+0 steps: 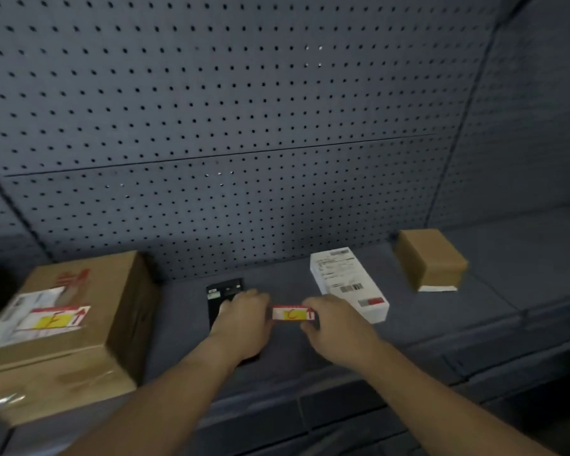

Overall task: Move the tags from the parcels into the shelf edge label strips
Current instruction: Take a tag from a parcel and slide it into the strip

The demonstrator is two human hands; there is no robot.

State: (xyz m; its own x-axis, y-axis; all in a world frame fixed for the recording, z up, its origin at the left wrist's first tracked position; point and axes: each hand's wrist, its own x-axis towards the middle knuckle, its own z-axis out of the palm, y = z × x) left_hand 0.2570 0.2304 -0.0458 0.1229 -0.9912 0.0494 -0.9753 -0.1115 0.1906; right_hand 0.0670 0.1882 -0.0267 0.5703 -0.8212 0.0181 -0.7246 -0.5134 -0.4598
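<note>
**Count on the shelf**

Parcels: 4. One large cardboard box (63,327) at left, one black parcel (222,291) partly behind the left hand, one white box (349,284), one small brown box (431,258) at right.

Tags: 2. One on the large box (51,320), one held between the hands (293,314).

Hands: 2, left hand (244,320) and right hand (334,327).

Pegboard back panels: 2 stacked, lower one (211,209), upper one (211,77).

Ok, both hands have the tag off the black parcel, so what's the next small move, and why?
Probably bring the tag down toward the shelf edge strip in front. The left hand and right hand hold its two ends above the shelf, clear of the black parcel, so it looks free to carry.
</note>
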